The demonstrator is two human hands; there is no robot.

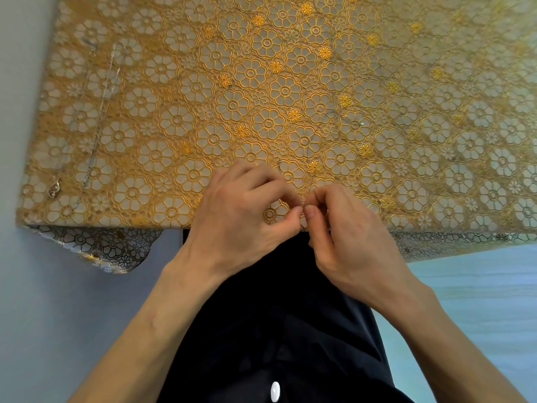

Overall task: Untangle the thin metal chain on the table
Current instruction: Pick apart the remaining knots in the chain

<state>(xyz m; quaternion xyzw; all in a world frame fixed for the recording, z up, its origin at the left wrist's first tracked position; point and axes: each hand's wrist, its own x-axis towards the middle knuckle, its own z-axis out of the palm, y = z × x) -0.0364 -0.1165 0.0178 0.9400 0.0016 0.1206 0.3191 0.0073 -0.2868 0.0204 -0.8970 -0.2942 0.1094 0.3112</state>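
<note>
Left hand (241, 210), right hand (348, 234) pinch chain (279, 165), table edge (116, 223).

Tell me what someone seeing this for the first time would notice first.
The gold floral lace tablecloth fills most of the view. At its near edge the left hand and right hand meet, their fingers pinching a thin metal chain that is barely visible against the pattern. Along the left side, other chains lie laid out straight, with a small pendant near the corner.
</note>
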